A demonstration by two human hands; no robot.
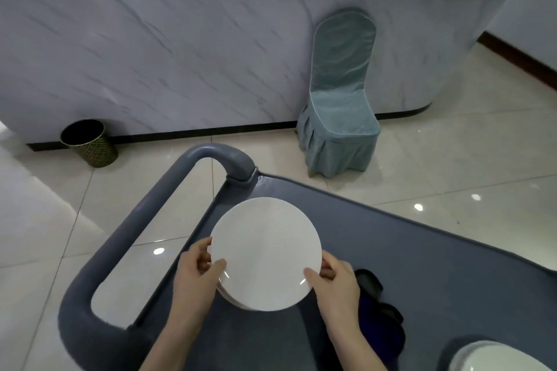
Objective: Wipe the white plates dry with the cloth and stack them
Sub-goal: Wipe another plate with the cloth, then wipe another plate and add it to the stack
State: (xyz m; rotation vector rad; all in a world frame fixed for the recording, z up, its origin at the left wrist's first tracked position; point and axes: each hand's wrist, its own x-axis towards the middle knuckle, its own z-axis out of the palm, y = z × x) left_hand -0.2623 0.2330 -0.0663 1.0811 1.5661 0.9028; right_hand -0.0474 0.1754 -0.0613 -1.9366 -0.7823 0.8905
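A round white plate (265, 250) is held over the grey cart top (422, 265), above the edge of more white plates (229, 295) stacked under it. My left hand (196, 274) grips its left rim, thumb on top. My right hand (334, 283) grips the right rim, also thumb on top. A dark blue cloth (379, 307) lies crumpled on the cart just right of my right hand. Another white plate (494, 358) shows at the bottom right corner.
The cart's thick grey handle (144, 214) loops to the left. A chair in a blue-green cover (340, 105) stands against the marble-look counter (180, 54). A dark wastebasket (87, 141) sits on the tiled floor at left.
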